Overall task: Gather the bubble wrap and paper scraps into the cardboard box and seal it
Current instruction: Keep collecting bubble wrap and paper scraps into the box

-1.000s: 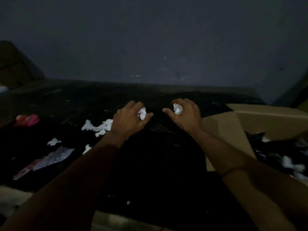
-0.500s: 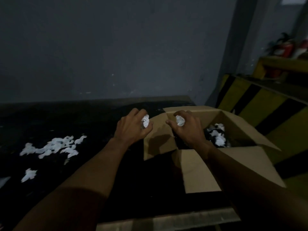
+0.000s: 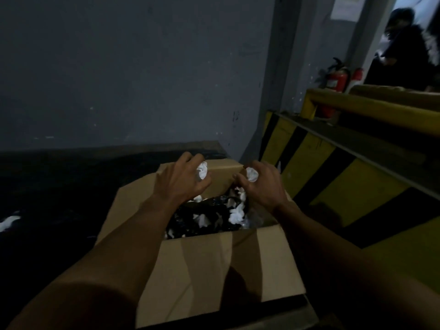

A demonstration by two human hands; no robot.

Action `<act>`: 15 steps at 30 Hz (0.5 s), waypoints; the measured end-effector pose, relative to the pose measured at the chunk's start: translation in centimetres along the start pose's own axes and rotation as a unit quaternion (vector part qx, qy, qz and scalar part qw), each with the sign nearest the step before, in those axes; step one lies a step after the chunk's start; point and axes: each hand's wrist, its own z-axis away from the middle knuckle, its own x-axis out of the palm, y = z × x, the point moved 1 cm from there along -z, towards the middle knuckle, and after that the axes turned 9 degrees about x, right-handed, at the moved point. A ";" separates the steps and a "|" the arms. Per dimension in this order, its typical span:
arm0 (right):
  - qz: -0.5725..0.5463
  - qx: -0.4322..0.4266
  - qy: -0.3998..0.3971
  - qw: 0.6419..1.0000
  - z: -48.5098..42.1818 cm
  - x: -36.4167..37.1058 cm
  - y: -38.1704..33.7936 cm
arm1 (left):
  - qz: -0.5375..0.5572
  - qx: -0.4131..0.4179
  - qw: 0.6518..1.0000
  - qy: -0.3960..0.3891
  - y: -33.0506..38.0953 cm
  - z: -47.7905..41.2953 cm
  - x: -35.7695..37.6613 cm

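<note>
An open cardboard box (image 3: pixel 214 263) stands in front of me with its flaps spread outward. Inside lie dark plastic wrap (image 3: pixel 202 213) and several white paper scraps (image 3: pixel 237 214). My left hand (image 3: pixel 181 184) hovers over the box's left side, closed on a crumpled white paper scrap (image 3: pixel 202 172). My right hand (image 3: pixel 262 186) is over the box's right side, closed on another white paper scrap (image 3: pixel 252 174). One more loose scrap (image 3: pixel 9 221) lies on the dark surface at the far left.
The box sits on a dark surface (image 3: pixel 47 198) against a grey wall. To the right runs a yellow-and-black striped barrier (image 3: pixel 333 167). Behind it stand a red fire extinguisher (image 3: pixel 337 79) and a person in dark clothes (image 3: pixel 404 58).
Both hands, each holding a scrap, have travelled right from the dark surface to above the open box. The view has swung right, leaving the scattered scraps out at the left.
</note>
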 end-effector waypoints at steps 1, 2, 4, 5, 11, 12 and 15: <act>-0.001 0.000 0.000 1.000 -0.6 -0.2 1.0 | 0.000 -0.004 1.000 -0.001 0.5 -0.5 0.7; -0.002 -0.002 -0.002 1.000 -1.1 -0.4 1.7 | -0.001 -0.005 1.000 -0.002 1.0 -0.8 1.2; -0.006 -0.005 -0.011 1.000 -2.0 -0.5 2.8 | -0.008 -0.012 1.000 -0.016 1.6 -1.3 2.1; -0.008 -0.007 -0.013 1.000 -2.4 -0.3 3.3 | -0.011 -0.021 0.999 -0.022 1.7 -1.5 2.4; -0.020 -0.004 -0.028 0.999 -4.6 2.7 4.9 | -0.026 -0.044 0.998 -0.047 0.2 -2.8 4.5; -0.023 -0.003 -0.034 0.999 -4.9 3.4 5.0 | -0.024 -0.047 0.997 -0.049 -0.4 -3.0 4.9; -0.025 0.002 -0.063 0.998 -6.2 5.8 5.1 | -0.017 -0.049 0.998 -0.048 -2.2 -3.6 6.1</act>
